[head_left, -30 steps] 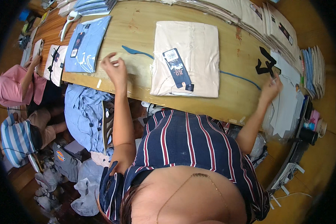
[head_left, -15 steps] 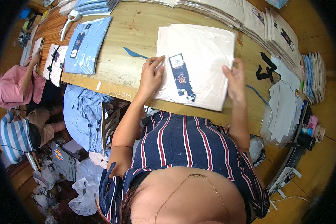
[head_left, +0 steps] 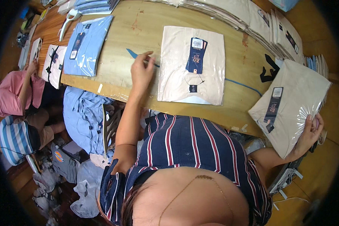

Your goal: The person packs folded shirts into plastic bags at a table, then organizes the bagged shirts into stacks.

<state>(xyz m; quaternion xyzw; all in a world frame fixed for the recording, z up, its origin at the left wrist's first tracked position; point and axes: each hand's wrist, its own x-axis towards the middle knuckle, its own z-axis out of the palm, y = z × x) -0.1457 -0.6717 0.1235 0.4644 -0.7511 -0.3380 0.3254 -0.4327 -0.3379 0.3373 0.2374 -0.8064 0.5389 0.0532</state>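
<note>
My right hand, out at the right, grips the edge of a folded beige garment in a clear plastic bag, which tilts beyond the table's right end. A dark tag shows through its film. Flat on the table in front of me lies another bagged beige garment, with a dark blue tag at its middle. To the left of it, my left hand is raised over the table, fingers apart and loosely bent, holding nothing. Partly behind that hand is a blue flat-ended strip.
Stacks of bagged beige garments line the far edge. A bagged blue shirt and a white-handled tool lie at the left. Black straps rest near the right end. Two people sit at far left, one in a pink shirt.
My right hand has carried one bagged garment off to the right, uncovering the other on the table. My left hand has let go of the bag and shifted slightly left and up.
</note>
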